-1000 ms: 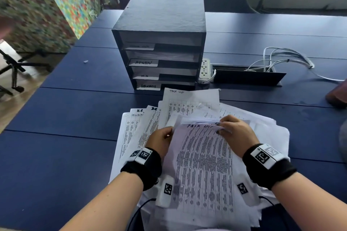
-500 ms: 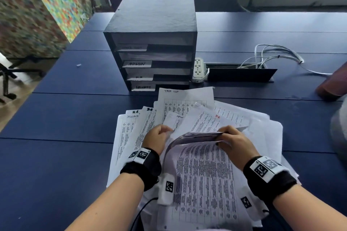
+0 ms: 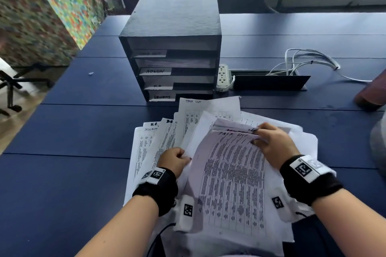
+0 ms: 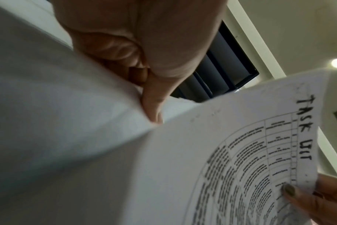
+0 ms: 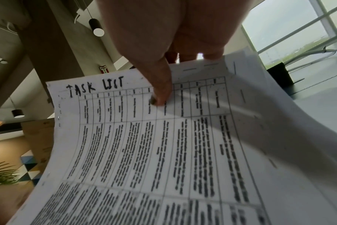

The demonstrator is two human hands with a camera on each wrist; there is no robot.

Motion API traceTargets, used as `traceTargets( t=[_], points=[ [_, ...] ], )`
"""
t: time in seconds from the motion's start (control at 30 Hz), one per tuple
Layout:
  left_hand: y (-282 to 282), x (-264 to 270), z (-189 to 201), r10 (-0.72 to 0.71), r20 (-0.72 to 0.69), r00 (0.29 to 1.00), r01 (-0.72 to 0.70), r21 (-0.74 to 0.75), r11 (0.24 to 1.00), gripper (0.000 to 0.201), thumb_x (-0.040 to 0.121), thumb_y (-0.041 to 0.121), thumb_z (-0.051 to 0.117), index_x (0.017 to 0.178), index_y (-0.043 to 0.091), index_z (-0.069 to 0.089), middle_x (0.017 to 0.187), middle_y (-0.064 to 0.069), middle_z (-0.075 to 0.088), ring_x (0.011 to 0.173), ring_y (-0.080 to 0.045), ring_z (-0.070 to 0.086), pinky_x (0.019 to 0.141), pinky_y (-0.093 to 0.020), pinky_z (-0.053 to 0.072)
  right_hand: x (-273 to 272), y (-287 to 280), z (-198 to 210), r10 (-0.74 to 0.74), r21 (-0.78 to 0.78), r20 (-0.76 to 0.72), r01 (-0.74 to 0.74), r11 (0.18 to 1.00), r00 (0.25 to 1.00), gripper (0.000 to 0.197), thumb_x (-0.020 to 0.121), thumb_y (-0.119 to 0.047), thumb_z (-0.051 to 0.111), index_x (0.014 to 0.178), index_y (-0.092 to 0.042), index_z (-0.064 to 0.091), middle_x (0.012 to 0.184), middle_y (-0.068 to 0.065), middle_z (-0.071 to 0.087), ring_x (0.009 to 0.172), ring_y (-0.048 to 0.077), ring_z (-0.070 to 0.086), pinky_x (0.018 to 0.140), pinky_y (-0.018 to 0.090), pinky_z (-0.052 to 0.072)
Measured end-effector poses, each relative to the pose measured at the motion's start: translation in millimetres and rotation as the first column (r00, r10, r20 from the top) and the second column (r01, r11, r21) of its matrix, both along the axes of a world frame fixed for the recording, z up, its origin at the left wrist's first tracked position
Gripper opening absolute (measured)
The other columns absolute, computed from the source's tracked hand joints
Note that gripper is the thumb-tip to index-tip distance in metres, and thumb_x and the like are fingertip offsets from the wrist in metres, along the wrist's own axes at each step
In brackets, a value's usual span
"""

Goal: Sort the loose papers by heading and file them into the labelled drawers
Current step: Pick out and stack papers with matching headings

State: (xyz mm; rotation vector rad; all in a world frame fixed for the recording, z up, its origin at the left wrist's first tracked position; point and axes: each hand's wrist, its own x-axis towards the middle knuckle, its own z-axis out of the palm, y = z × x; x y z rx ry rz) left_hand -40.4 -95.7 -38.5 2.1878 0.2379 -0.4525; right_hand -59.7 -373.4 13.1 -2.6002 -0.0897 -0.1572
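A sheet (image 3: 231, 177) headed "TASK LIST" in black marker filled the lower centre of the head view, curved up off the pile of papers (image 3: 150, 144) on the blue counter (image 3: 83, 131). The right hand (image 3: 273, 144) pinched its top edge, thumb on the printed table and fingers (image 5: 212, 51) curled behind. The left hand (image 3: 174, 159) gripped the left edge of another sheet, fingers curled. Other headings in the pile read "H.R", "SECURITY" and a second "TASK LIST". The drawer unit (image 3: 173, 33) stood at upper centre, its labels reading "ADMIN", "H.R" and "SECURITY"; the top label was too faint to read.

The right wrist view showed the marker heading plainly, plus a red "FIRE" sign (image 5: 103, 69) on a wall. The left wrist view caught the heading sideways and the right thumbnail at lower right.

The pile's far edge almost touched the unit's base. Bare counter lay to the left; a power strip (image 3: 223, 77) and cables (image 3: 309, 62) sat right of the unit.
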Motion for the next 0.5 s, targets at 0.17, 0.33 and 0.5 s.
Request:
traceTargets(
  t=[0.17,0.33,0.5],
  points=[
    [10.5,-6.6,5.5,-0.053,-0.034,0.998,0.057,0.124,0.991,0.021,0.062,0.01,0.081,0.069,0.019,0.063,0.084,-0.001,0.058,0.077,-0.017,0.056,0.079,-0.026,0.049,7.2,6.9,3.3,0.045,-0.072,-0.196,-0.06,0.996,0.98,0.012,0.084,-0.016,0.066,0.088,-0.004,0.068,0.088,-0.008,0.048,0.071,0.011,0.049,0.058,0.0,0.027],
    [6.2,0.6,7.7,-0.009,0.032,0.999,0.008,0.041,0.999,0.043,0.072,0.014,0.069,0.113,0.02,0.059,0.115,-0.006,0.054,0.099,-0.019,0.06,0.095,-0.036,0.051,-1.6,25.1,-2.5,0.018,-0.035,-0.268,-0.029,0.999,0.963,0.018,0.088,-0.019,0.06,0.099,-0.006,0.066,0.097,-0.008,0.048,0.074,0.003,0.051,0.069,0.002,0.037],
    [2.8,12.0,13.5,0.035,0.027,0.999,-0.037,0.061,0.997,0.041,0.075,0.016,0.071,0.115,0.017,0.06,0.103,-0.003,0.056,0.089,-0.018,0.058,0.089,-0.034,0.052,-7.3,29.5,-5.0,0.019,-0.056,-0.268,-0.035,0.998,0.963,0.021,0.087,-0.02,0.062,0.102,-0.007,0.067,0.095,-0.01,0.045,0.082,0.014,0.052,0.081,0.019,0.043]
  ],
)
